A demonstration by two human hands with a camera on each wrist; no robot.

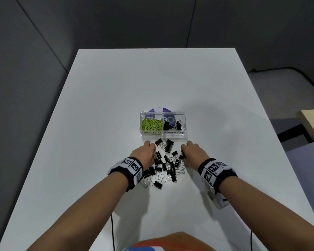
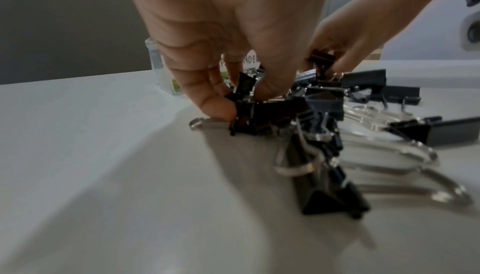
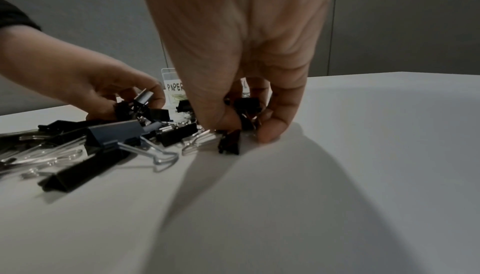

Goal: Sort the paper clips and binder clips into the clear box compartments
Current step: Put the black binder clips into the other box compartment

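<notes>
Both my forearms reach in from six o'clock onto the white table [image 1: 98,105]. My left hand [image 1: 143,154] is curled, fingertips pinching small black binder clips [image 2: 244,110] at the nine o'clock edge of the binder clip pile [image 1: 164,165]. My right hand [image 1: 194,153] is clenched round one small clip [image 3: 246,106] at the pile's three o'clock edge. At twelve o'clock from the pile stands the clear box [image 1: 163,135]: green paper clips [image 1: 151,124] fill its left compartment, a few black binder clips [image 1: 171,125] lie in the right.
</notes>
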